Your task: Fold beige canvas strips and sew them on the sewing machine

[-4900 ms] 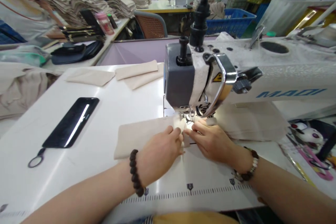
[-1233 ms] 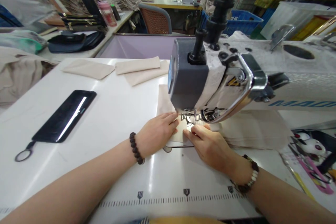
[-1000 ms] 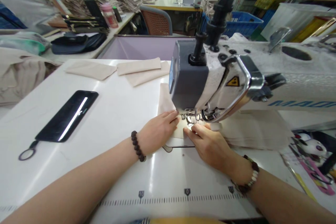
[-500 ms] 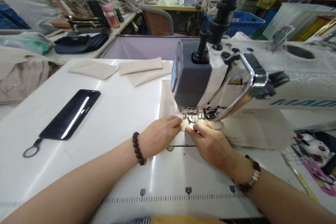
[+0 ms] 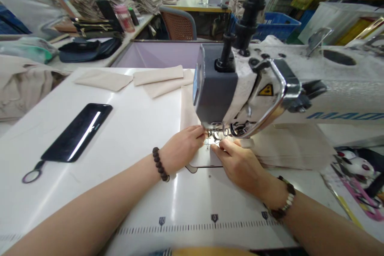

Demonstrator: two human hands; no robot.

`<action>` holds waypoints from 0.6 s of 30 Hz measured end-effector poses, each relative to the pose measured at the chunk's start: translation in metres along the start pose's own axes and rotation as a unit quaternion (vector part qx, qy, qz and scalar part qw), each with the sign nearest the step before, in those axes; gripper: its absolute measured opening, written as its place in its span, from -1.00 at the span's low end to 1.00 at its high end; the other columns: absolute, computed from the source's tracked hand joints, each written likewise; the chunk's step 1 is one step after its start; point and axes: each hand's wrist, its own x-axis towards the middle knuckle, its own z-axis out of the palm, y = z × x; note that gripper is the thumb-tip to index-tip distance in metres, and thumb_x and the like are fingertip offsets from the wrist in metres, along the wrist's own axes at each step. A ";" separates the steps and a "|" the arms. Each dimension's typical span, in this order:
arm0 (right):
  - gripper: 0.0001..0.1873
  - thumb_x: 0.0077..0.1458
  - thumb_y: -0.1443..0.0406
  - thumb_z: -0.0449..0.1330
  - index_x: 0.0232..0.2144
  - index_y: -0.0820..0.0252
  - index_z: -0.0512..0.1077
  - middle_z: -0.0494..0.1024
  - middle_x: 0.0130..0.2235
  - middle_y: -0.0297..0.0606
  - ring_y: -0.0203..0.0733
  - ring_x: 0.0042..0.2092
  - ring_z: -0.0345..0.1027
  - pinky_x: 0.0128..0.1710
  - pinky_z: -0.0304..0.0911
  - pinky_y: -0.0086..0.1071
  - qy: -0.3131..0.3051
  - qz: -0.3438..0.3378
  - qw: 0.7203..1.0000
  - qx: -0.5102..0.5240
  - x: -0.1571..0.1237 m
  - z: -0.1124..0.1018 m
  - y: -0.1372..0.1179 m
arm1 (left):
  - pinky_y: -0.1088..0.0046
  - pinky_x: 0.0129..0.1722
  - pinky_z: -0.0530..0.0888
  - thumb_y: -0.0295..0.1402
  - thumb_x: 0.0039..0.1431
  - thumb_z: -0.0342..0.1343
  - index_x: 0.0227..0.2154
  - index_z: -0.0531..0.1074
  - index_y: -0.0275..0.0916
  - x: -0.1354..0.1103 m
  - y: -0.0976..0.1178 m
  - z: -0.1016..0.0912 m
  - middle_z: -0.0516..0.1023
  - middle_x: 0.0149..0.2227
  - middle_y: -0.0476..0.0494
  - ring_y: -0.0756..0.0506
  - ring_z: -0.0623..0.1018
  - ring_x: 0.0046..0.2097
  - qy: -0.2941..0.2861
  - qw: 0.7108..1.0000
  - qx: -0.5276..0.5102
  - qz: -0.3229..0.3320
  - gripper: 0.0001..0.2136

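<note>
A beige fabric piece (image 5: 187,106) runs under the head of the sewing machine (image 5: 216,84), along its left side. My left hand (image 5: 183,148) has its fingers pressed together on the near end of this fabric, just left of the presser foot (image 5: 215,136). Close to the foot on the right, my right hand (image 5: 241,164) is closed in a pinch; what lies between its fingertips is hidden. Bare metal of the needle plate (image 5: 207,160) shows between the hands. Stacked beige fabric pieces (image 5: 294,146) lie beyond my right hand, under the machine arm.
On the left of the white table lie a black phone (image 5: 77,133) with a ring strap and a few folded beige pieces (image 5: 103,80). Scissors with pink handles (image 5: 361,198) rest at the right edge. Behind stand a brown chair (image 5: 178,24) and a blue basket (image 5: 276,26).
The fabric's near end has slid away from me, baring more of the needle plate. My left hand has shifted slightly forward with it; my right hand stays nearly in place.
</note>
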 end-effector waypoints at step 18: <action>-0.76 0.13 0.46 -0.07 -0.29 0.29 0.40 0.34 -0.41 -0.21 -0.23 -0.41 0.12 -0.39 0.02 -0.37 0.018 0.009 1.000 0.018 0.000 -0.002 -0.001 | 0.34 -0.09 0.39 -0.47 0.22 -0.07 -0.28 0.39 -0.36 0.004 0.003 -0.001 0.41 -0.19 -0.20 -0.12 0.40 -0.13 -0.024 0.998 0.022 -0.051 -0.85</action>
